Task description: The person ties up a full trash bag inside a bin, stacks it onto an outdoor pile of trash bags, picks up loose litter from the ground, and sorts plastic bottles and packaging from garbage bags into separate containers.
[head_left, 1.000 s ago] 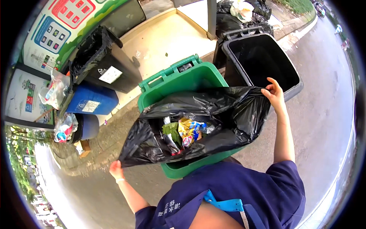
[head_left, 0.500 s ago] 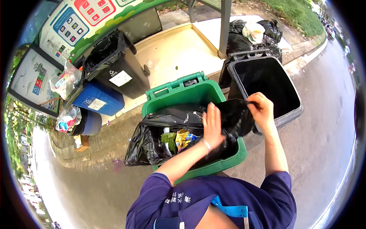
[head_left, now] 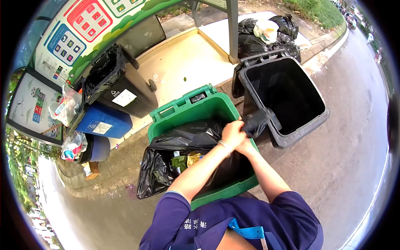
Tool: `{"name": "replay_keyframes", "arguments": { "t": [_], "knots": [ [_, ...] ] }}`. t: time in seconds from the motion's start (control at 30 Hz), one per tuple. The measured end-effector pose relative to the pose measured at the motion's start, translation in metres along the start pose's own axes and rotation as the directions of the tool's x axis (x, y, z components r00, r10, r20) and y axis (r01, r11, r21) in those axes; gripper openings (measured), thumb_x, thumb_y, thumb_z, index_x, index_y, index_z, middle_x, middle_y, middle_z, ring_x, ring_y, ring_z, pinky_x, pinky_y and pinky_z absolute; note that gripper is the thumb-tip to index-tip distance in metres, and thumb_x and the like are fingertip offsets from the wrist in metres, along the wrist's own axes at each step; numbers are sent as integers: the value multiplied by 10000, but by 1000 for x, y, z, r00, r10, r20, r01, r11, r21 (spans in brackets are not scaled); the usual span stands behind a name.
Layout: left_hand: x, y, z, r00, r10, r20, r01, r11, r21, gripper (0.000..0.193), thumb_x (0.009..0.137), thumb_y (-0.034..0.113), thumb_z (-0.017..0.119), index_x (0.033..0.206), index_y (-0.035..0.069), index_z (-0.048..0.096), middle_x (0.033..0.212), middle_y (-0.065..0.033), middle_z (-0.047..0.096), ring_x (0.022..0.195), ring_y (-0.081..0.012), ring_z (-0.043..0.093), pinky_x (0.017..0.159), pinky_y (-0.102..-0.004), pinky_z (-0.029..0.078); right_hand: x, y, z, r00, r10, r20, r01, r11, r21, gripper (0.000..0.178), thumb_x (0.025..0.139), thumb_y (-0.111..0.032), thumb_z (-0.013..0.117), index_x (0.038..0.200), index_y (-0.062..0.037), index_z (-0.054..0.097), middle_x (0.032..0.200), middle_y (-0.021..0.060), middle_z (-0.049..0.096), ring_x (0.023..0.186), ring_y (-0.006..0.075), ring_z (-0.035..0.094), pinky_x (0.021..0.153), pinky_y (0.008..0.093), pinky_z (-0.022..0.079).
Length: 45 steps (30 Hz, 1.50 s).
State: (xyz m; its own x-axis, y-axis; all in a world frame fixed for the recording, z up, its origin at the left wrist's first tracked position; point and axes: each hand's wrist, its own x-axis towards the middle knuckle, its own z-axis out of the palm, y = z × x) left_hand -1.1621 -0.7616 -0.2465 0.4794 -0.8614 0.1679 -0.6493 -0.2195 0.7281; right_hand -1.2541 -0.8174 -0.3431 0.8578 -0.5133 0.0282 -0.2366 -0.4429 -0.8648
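Observation:
A black garbage bag [head_left: 191, 132] lies in the open green bin [head_left: 226, 104] in front of me. Its left part droops over the rim, and green and gold-yellow wrappers [head_left: 194, 158] show in its mouth. At the bin's right side my left hand [head_left: 233, 134] and my right hand [head_left: 246, 146] are pressed together, closed around the bunched edge of the bag. A tuft of black plastic sticks out past the fingers toward the black bin. My left hand partly covers the right one, whose fingers are mostly hidden.
An open black bin [head_left: 287, 96] stands close on the right, with tied black bags [head_left: 287, 39] piled behind it. To the left are a dark lined bin [head_left: 129, 83], a blue bin [head_left: 104, 121] with bagged rubbish, and a cardboard box [head_left: 91, 171]. A grey post [head_left: 232, 33] rises behind.
My right hand has come down and left to meet my left hand. My left hand, open before, has closed on the bag. The stretched plastic flap is now gathered into a bunch.

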Motion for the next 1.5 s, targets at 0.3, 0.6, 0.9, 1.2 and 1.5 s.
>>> {"name": "replay_keyframes", "arguments": {
  "t": [0.3,0.6,0.9,1.2,1.5],
  "knots": [
    [-74,-43,-132,945,167,281,-293,818,496,1343,375,568,849,1478,78,259,1514,-233,230,1407,-404,198,1071,-582,210,35,-17,-3,977,214,0,-7,32,999,209,983,-233,457,949,-76,591,946,141,672,1029,281,606,953,406,442],
    [-158,-191,-252,841,-540,0,441,686,578,1151,547,237,846,1499,172,200,1463,-233,334,1211,-396,500,970,-473,437,42,-47,3,962,94,258,-268,119,956,135,905,-192,627,832,-94,570,557,-55,380,467,89,345,561,271,325],
    [-86,-149,-199,889,-319,330,-89,587,805,161,710,111,598,824,101,711,879,-154,677,877,-345,671,768,-439,539,46,-84,63,931,-270,246,38,742,670,843,601,-148,898,1319,-37,473,1200,48,508,1106,167,430,982,321,325],
    [-80,-45,-172,830,-324,454,75,871,485,344,648,79,714,962,-50,658,972,-241,671,888,-368,668,823,-428,537,35,-49,176,930,-292,225,201,914,353,756,702,-271,803,1339,-39,468,1291,149,556,1198,268,513,1011,379,404],
    [-120,-179,-203,998,-64,-26,46,897,-439,1049,542,81,880,1432,24,328,1434,-184,405,1299,-300,434,1083,-413,339,43,-66,160,790,267,551,-612,390,688,138,818,-157,614,770,-39,668,678,52,633,521,123,516,488,268,383]
  ]
}}
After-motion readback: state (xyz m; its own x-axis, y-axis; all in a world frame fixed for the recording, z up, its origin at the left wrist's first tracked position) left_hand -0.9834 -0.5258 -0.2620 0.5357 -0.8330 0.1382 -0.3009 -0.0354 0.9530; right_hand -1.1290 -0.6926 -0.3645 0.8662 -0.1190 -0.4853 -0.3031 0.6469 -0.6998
